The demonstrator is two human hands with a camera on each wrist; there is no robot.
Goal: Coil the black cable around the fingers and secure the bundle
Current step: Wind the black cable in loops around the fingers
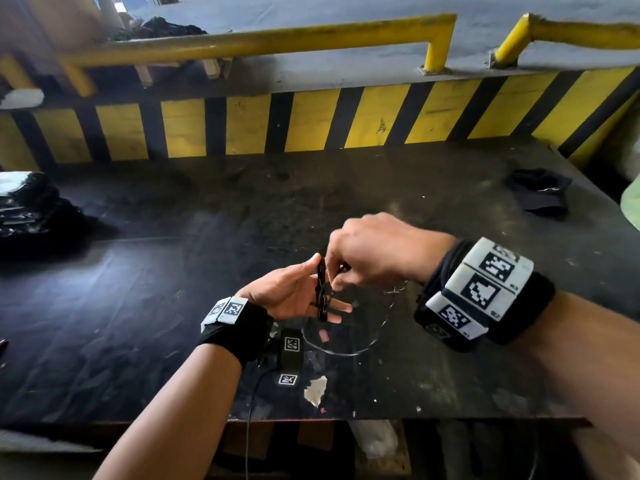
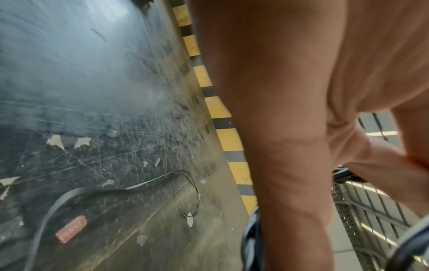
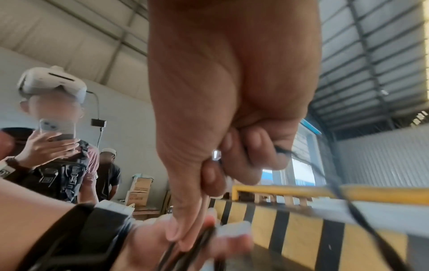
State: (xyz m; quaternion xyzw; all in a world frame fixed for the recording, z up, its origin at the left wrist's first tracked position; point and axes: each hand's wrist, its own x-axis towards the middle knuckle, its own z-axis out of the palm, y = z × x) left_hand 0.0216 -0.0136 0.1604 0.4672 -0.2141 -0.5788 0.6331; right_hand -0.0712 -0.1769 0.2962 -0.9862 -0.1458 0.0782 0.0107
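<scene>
Fingers (image 1: 341, 308) of the left hand (image 1: 291, 292) extend straight and slightly apart above the black workbench (image 1: 173, 271), palm turned up, with the black cable (image 1: 322, 292) wound in several turns across them as a narrow upright bundle. Right hand (image 1: 374, 251) sits directly over that bundle, knuckles up; its thumb and forefinger pinch the cable at the top of the coil, and the right wrist view shows the remaining fingers curled in against the palm around a strand. A loose length of the cable drops from the right hand, curves down toward the workbench beside the left hand and loops back under the left fingers; the left wrist view shows a thin end lying in a curl on the scratched surface. Both wrists carry black straps with white coded marker blocks (image 1: 485, 289). On the workbench just below the left hand: a small black device (image 1: 290, 353) bearing two square markers, a thin lead running off the near edge. Far left of the workbench: a heap of black bagged items (image 1: 34, 209). Far right corner: a dark folded cloth (image 1: 540, 192). Behind the workbench: a yellow-and-black striped barrier (image 1: 311, 123) topped by a yellow rail (image 1: 259, 39). Right wrist view, background: two people, one wearing a white headset (image 3: 51, 82) and holding up a phone (image 3: 56, 128).
</scene>
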